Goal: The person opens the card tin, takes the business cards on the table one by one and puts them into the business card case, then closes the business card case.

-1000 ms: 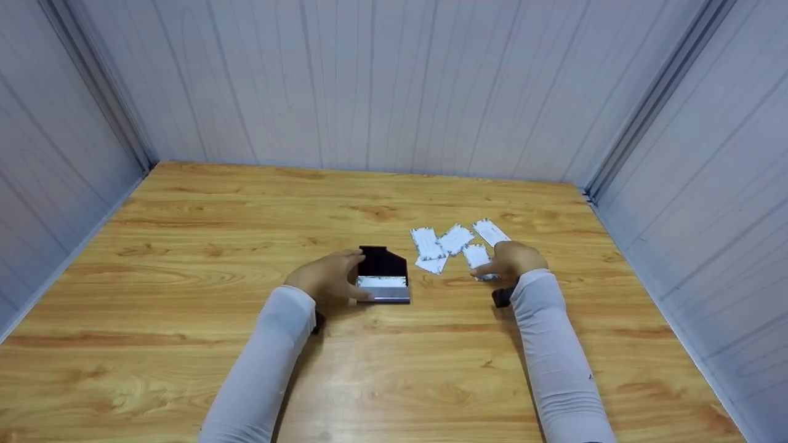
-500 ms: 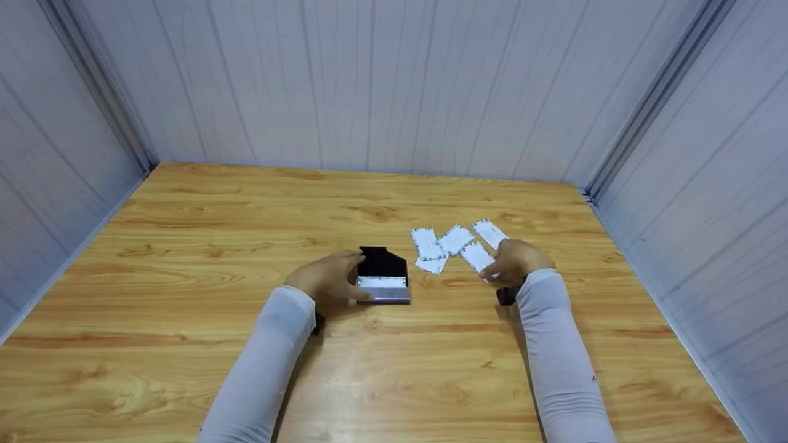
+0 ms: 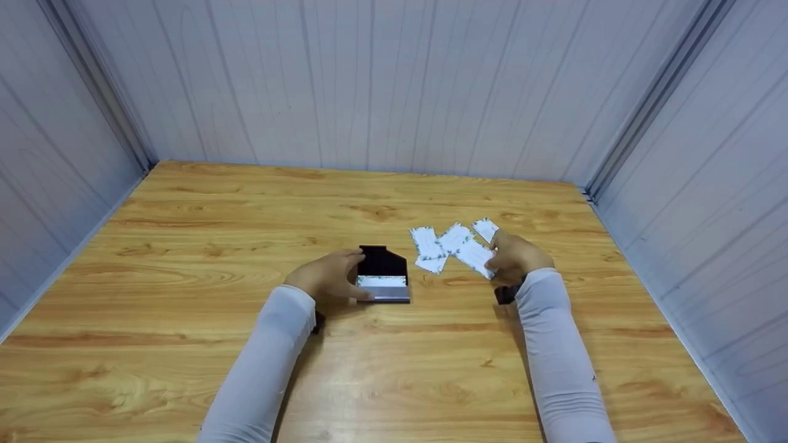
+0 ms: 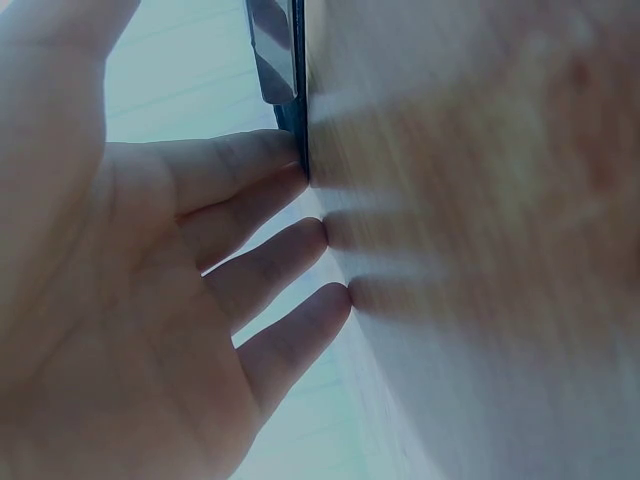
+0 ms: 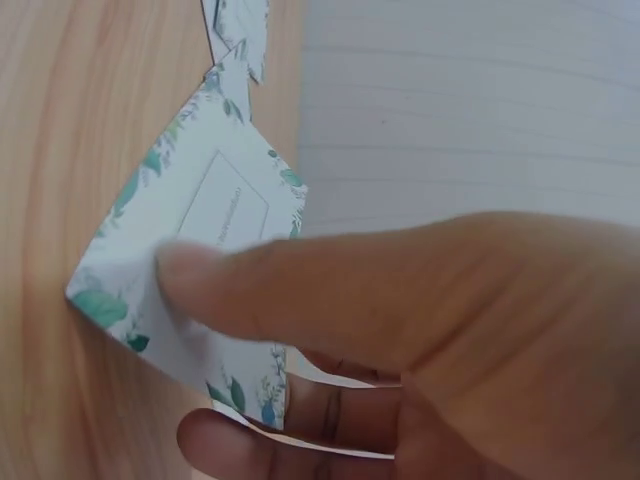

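Black holder [image 3: 382, 263]. Left hand [image 3: 322, 275]: fingers spread, gripping holder's left side. Right hand [image 3: 518, 254], right of holder: fingers pinching leaf-bordered card [image 5: 150, 215]. Loose cards [image 3: 426, 242]: right of holder.

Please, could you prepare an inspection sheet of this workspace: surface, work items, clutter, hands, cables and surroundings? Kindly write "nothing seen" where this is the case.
Surface: table with a wood-grain top.
Work items: dark holder with at least one inner card; to its right, four loose cards, white with decorated edges, plus one held card with a leaf border.
Clutter: nothing seen.
Left hand: holds the dark holder at its left side.
Right hand: pinches the held card, thumb on top; it partly covers another card.
Cables: nothing seen.
Surroundings: pale panelled walls at the back, left and right.
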`<state>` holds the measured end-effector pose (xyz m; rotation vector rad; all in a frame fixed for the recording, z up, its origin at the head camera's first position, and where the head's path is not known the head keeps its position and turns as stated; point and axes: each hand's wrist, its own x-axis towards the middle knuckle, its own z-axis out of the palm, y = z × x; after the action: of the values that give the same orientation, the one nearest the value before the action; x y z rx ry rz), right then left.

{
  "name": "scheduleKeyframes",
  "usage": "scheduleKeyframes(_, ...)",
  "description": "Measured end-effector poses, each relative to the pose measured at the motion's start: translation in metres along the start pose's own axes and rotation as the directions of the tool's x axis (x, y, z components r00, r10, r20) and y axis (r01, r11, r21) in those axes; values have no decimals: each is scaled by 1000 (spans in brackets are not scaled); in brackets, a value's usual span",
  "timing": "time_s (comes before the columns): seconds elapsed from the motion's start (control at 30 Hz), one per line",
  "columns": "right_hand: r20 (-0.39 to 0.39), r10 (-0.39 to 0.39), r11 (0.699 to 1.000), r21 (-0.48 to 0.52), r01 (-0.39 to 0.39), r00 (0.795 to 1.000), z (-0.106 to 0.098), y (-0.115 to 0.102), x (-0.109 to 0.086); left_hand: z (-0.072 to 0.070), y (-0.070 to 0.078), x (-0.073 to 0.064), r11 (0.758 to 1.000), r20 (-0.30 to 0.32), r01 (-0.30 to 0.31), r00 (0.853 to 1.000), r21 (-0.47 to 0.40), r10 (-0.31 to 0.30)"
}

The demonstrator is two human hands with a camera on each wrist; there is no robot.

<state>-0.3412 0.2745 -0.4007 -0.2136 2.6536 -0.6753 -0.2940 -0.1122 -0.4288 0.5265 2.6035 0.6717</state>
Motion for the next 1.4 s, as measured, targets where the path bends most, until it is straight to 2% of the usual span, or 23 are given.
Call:
scheduleKeyframes(0.07,-5,-17,1000,-20,17,1000,-2,0,-1,0,0,0,1000,-1,-3,1000,-4,3)
scheduleKeyframes(0.3,32,-111,993,29,110,993,-11,0,-4,0,0,1,1000,7,12,1000,2,-12)
scheduleKeyframes(0.5,5,-196,980,16,196,981,-17,1,-7,0,0,1,1000,11,18,1000,0,-18)
scheduleKeyframes(0.77,-15,-207,976,59,208,978,-17,-2,-7,-1,2,0,999,10,35,999,-6,-35)
scheduleKeyframes(1.0,-91,-302,947,84,310,949,-11,-15,-4,-1,1,0,999,14,37,999,4,-37)
scheduleKeyframes(1.27,-151,-325,938,71,338,934,-4,-31,0,-1,0,0,1000,7,23,1000,-3,-23)
scheduleKeyframes(1.4,-192,-364,925,42,378,911,0,-39,1,0,0,0,1000,10,20,1000,-4,-20)
